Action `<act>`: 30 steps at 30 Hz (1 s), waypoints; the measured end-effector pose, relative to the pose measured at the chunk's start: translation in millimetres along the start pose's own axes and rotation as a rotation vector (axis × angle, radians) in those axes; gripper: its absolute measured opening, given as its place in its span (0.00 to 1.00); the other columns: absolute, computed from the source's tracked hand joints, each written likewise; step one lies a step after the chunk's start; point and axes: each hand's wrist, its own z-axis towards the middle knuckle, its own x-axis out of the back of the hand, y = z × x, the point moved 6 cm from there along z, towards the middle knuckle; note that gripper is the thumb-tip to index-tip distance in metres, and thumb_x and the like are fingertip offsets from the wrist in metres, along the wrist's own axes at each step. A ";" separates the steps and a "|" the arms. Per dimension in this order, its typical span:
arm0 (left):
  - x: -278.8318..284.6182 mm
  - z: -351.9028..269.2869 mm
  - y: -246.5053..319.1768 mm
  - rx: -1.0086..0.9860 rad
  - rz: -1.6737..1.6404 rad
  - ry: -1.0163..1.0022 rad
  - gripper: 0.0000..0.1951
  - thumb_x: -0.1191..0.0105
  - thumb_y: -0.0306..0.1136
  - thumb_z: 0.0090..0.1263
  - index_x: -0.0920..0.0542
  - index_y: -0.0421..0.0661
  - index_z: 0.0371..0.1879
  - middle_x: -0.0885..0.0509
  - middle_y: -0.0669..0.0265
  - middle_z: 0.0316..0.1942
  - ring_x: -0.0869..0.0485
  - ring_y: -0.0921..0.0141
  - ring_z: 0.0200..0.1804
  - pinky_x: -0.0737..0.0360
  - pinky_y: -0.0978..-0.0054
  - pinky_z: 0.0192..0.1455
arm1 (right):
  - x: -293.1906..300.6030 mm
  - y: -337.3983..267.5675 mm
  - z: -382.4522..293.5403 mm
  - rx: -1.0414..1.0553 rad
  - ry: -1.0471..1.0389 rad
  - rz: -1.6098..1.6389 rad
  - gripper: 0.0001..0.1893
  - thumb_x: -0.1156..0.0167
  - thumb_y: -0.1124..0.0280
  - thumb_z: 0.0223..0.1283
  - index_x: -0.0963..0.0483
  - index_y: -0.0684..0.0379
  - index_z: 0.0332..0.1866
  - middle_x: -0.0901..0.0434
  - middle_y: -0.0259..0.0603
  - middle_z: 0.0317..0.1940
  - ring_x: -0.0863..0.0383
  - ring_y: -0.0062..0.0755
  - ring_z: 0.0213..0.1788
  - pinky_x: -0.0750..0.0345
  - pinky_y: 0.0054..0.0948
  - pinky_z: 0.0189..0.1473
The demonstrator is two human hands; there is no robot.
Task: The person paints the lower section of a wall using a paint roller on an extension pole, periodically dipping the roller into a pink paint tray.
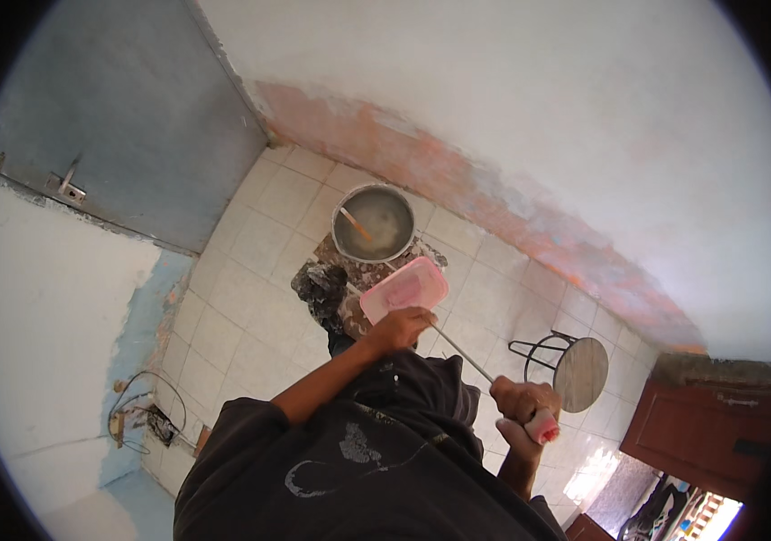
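My left hand (400,330) grips the near edge of a shallow pink plastic container (407,289), tilted in front of me. A smear of paler or pinkish material shows inside it. My right hand (524,404) is closed around the pinkish, worn handle (542,426) of a tool with a thin metal rod (461,351). The rod runs up to the fingertips of my left hand; whether they touch it, I cannot tell. Beyond the container stands a round bucket (373,224) of cloudy greyish liquid, with an orange-and-white stick (357,224) in it.
A crumpled black plastic bag (321,287) lies left of the container. To the right is a stool (580,375) with black metal legs. A patchy wall (426,145), a grey metal door (128,115), a loose cable (149,399) and a reddish-brown cabinet (703,419) surround the tiled floor (250,270).
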 end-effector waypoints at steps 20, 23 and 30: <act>0.2 -9.9 8.4 -0.004 -0.003 -0.011 0.11 0.49 0.26 0.63 0.19 0.41 0.43 0.18 0.58 0.44 0.19 0.60 0.47 0.22 0.68 0.51 | -5.4 -5.2 -3.7 0.019 -0.062 0.030 0.16 0.48 0.82 0.21 0.48 0.56 0.13 0.43 0.34 0.09 0.45 0.30 0.13 0.46 0.28 0.19; 11.4 -4.7 17.1 -0.025 0.036 0.039 0.14 0.49 0.20 0.59 0.20 0.40 0.45 0.19 0.57 0.43 0.19 0.59 0.45 0.21 0.68 0.48 | -8.0 -6.5 -3.1 0.019 -0.053 0.067 0.16 0.48 0.83 0.23 0.48 0.56 0.13 0.45 0.33 0.09 0.46 0.29 0.13 0.45 0.29 0.20; 4.5 -14.2 -12.3 0.033 0.027 0.011 0.11 0.49 0.27 0.63 0.20 0.42 0.43 0.19 0.58 0.45 0.19 0.60 0.48 0.22 0.67 0.52 | -10.9 17.1 -5.0 0.011 -0.082 0.022 0.13 0.47 0.81 0.29 0.45 0.57 0.14 0.39 0.35 0.11 0.43 0.29 0.13 0.45 0.28 0.19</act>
